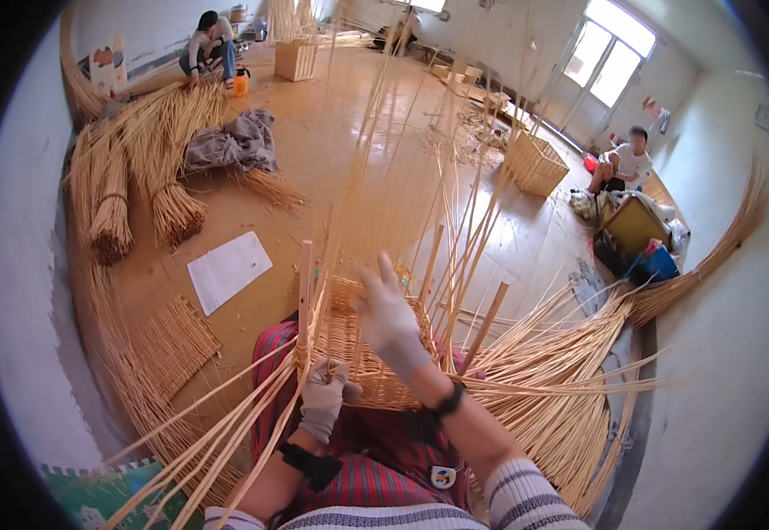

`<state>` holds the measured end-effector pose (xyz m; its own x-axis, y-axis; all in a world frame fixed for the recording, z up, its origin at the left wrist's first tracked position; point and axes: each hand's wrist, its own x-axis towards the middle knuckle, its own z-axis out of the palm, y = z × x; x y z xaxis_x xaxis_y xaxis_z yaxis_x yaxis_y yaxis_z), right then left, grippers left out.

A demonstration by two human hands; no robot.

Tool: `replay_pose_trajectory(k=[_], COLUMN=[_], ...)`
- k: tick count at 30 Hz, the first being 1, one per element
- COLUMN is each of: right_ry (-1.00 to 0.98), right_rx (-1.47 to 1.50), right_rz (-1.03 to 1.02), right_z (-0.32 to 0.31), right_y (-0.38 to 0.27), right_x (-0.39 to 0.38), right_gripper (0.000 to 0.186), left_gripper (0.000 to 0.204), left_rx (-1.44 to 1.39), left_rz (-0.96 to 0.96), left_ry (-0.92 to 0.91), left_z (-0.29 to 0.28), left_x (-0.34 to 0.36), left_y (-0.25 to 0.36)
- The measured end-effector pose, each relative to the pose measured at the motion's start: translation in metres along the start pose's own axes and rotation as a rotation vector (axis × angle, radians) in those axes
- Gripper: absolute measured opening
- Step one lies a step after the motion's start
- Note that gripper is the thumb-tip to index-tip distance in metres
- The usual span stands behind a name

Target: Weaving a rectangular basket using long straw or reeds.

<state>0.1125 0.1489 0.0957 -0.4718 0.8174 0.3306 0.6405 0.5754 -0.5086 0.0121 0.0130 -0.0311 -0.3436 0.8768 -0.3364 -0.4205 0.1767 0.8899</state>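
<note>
White-gloved, the right hand (390, 320) hangs, fingers spread, over the tan wicker basket (380, 386) before the red striped cloth (369, 481); the left hand (324, 395) curls at the near-left corner, grip unclear. Upright wooden stakes (485, 329) hem them; pale loose canes (548, 389) fan rightward.

Basket (383, 384): bare wicker at the grip, ribbed and rough, with a faint sheen.
Left hand (324, 393): pale cloth glove, matt.
Right hand (393, 322): similar matt cloth, blurred.
Corner stake (305, 291): plain wood just beside the left grip, smooth.
Loose rods (552, 380): wicker right of the grip, smooth, slightly glossy.
Apron (371, 486): soft striped cloth below the grip, matt.
Sleeve (526, 495): ribbed knit.
Woven mat (177, 344): rough wicker, left of the grip.
Sheet (230, 272): smooth white paper, beyond the grip to the left.
Crumpled cloth (234, 141): matt, farther that way.
Floor (314, 168): smooth, glossy beyond the grip.
</note>
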Motion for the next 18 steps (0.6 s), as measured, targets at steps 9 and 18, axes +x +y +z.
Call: replay_pose_trajectory(k=[9,18], right_ry=[0.327,0.503], right_rx=[0.546,0.888], right_rz=[0.022,0.503], right_z=[-0.019,0.002], right_y=[0.023,0.077], right_x=[-0.06,-0.191], right_gripper=[0.07,0.027], left_gripper=[0.012,0.031], left_rx=[-0.016,0.925], left_rz=[-0.006,0.575], left_ry=[-0.092,-0.076], left_z=[-0.013,0.034], left_x=[0.005,-0.03], left_y=[0.001,0.03])
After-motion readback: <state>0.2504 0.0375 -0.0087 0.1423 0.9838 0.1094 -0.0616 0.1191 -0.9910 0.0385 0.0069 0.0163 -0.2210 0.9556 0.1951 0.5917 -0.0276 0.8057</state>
